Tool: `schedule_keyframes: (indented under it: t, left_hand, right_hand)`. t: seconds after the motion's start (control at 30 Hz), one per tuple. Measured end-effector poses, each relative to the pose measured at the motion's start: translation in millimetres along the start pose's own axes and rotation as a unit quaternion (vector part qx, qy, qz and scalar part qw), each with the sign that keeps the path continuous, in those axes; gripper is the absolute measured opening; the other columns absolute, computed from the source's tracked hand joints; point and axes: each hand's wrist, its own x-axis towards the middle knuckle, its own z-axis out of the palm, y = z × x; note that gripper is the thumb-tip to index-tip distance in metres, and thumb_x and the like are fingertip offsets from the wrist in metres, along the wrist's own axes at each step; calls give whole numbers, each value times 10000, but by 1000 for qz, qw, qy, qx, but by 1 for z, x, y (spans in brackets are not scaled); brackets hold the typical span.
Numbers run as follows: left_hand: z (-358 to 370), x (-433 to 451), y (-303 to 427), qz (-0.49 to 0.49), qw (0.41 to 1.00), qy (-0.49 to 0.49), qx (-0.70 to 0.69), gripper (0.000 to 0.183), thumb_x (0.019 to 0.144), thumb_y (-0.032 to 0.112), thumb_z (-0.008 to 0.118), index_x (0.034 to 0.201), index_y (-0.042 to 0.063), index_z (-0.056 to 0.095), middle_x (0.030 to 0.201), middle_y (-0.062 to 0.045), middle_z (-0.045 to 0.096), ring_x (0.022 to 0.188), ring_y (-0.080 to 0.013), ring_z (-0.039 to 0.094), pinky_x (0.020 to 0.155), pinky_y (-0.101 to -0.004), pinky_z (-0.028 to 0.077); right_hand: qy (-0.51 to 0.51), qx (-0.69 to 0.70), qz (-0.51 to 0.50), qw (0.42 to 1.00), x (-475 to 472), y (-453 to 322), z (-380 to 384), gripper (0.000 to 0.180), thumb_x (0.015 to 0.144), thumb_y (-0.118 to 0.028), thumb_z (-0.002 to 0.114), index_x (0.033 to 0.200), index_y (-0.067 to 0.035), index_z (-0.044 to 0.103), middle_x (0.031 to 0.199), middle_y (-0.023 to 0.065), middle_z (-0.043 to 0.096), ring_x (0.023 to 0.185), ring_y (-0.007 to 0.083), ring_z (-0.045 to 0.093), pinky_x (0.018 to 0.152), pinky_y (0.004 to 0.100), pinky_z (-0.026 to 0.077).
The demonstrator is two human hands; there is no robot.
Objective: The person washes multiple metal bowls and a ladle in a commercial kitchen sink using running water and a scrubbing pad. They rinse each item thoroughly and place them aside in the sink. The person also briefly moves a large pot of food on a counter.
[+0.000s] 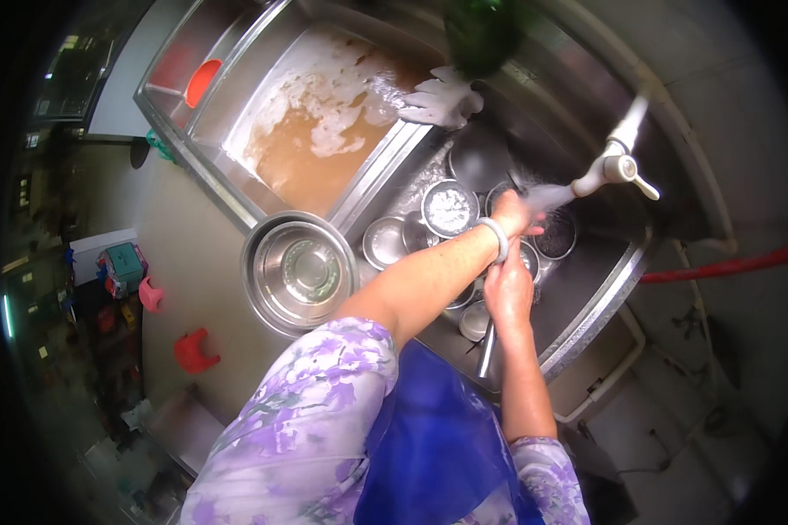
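Observation:
Water from a white tap [609,169] runs over my left hand [511,213], which has a pale bangle [497,237] at the wrist. Just below it, my right hand [509,292] is closed around a utensil with a shiny metal handle [488,354]. The handle sticks out towards me; the utensil's other end is hidden by my hands and the spray. Whether my left hand grips the utensil too, I cannot tell. Beneath both hands, several metal bowls lie in the steel sink basin [565,315], among them a water-filled bowl [450,208] and a shallow bowl [387,241].
Left of it, a second basin [243,125] holds brown, foamy water [302,164]. A white glove [443,98] drapes over the divider [381,170]. Large nested metal bowls [256,275] rest at the front rim. A red hose [716,264] runs at right; red stools [196,351] stand left.

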Motion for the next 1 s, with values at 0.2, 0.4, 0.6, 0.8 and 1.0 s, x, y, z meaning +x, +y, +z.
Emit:
schedule_keyframes:
  t: [0.2, 0.4, 0.6, 0.8, 1.0]
  left_hand:
    - [-8, 8, 1, -58, 992, -108, -37, 218, 955, 260, 536, 1066, 93, 620, 806, -35, 665, 472, -47, 356, 392, -207, 275]
    - [9, -13, 1, 33, 985, -153, 71, 194, 921, 168, 627, 1090, 83, 588, 899, -16, 624, 766, -102, 583, 628, -236, 455]
    - [10, -26, 27, 2, 984, -155, 93, 124, 868, 190, 696, 872, 109, 602, 686, 37, 548, 548, -39, 460, 433, -202, 278]
    - [-13, 19, 37, -12, 991, -133, -30, 103, 904, 132, 673, 908, 30, 662, 780, -30, 648, 561, -58, 509, 437, -188, 304]
    - [-31, -8, 115, 34, 996, -85, 10, 220, 904, 89, 660, 1056, -68, 639, 934, -113, 683, 647, -28, 536, 436, -149, 310]
  right_hand:
    - [183, 92, -99, 974, 11, 31, -15, 366, 907, -85, 571, 1244, 56, 560, 1276, 230, 508, 1130, 377, 542, 977, 441, 434]
    - [100, 84, -178, 975, 128, 44, -37, 255, 866, -213, 625, 1052, -49, 680, 1106, 134, 687, 1002, 289, 640, 905, 370, 485]
    - [-43, 606, 105, 788, 153, 87, -20, 322, 956, -262, 577, 1158, -15, 620, 1004, 84, 640, 875, 172, 615, 766, 302, 507]
    - [75, 80, 4, 994, -1, 171, 62, 203, 956, -166, 526, 1031, -37, 664, 1055, 135, 620, 968, 273, 611, 831, 360, 491]
    - [-105, -391, -82, 911, -90, 190, 122, 239, 926, -290, 547, 950, -151, 741, 1283, 90, 530, 1158, 296, 511, 879, 446, 453]
